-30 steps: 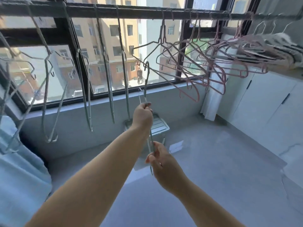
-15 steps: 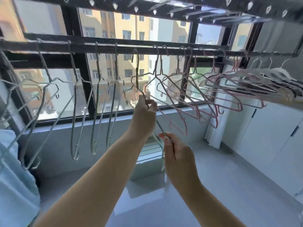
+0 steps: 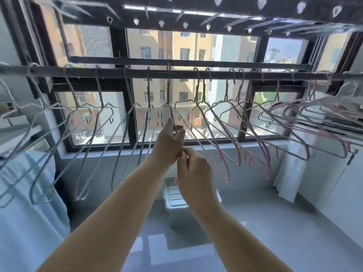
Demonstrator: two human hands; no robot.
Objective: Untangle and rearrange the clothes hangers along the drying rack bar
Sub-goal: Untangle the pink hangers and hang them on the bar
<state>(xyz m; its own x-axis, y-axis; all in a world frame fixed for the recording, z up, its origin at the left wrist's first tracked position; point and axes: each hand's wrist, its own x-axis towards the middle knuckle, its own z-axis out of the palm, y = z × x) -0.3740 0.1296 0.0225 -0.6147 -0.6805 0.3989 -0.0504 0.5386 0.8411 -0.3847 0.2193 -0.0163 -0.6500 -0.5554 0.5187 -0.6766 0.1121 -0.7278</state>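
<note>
Closest to the camera, the right hand (image 3: pixel 193 171) has its fingers curled, pinching what looks like the lower wire of a grey hanger (image 3: pixel 169 89). Just above it, the left hand (image 3: pixel 170 140) pinches that hanger's shoulder wire. The hanger's hook sits over the drying rack bar (image 3: pixel 117 72), between more grey hangers (image 3: pixel 99 89) on the left and a crowded bunch of pink hangers (image 3: pixel 238 156) on the right. Beyond is the window (image 3: pixel 186 48).
</note>
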